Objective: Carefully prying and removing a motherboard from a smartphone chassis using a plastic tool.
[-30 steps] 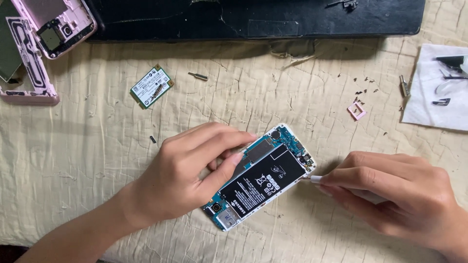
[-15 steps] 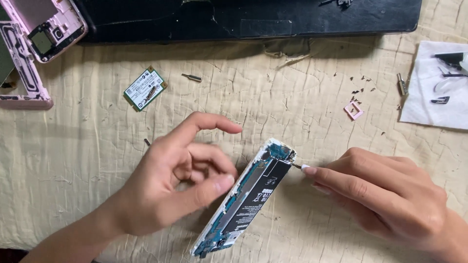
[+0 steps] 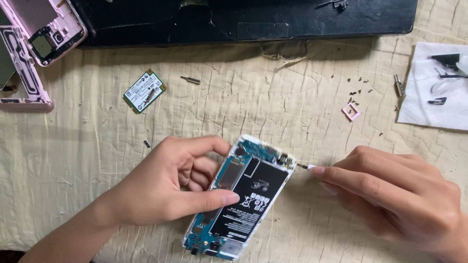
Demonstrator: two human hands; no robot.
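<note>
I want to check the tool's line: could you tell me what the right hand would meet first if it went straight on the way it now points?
The right hand points left, a thin tool tip at its fingertips. Straight on, it would probably first meet the top corner of the opened phone, gripped by the left hand. Whether the tip already touches is unclear.

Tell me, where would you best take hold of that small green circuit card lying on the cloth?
Probably by its two long edges, pinching from above. The small green circuit card lies flat and alone on the beige cloth, clear on every side, so thin edges are the only grip.

Cream quilted cloth (image 3: 243,97) covers the table in soft daylight
</note>
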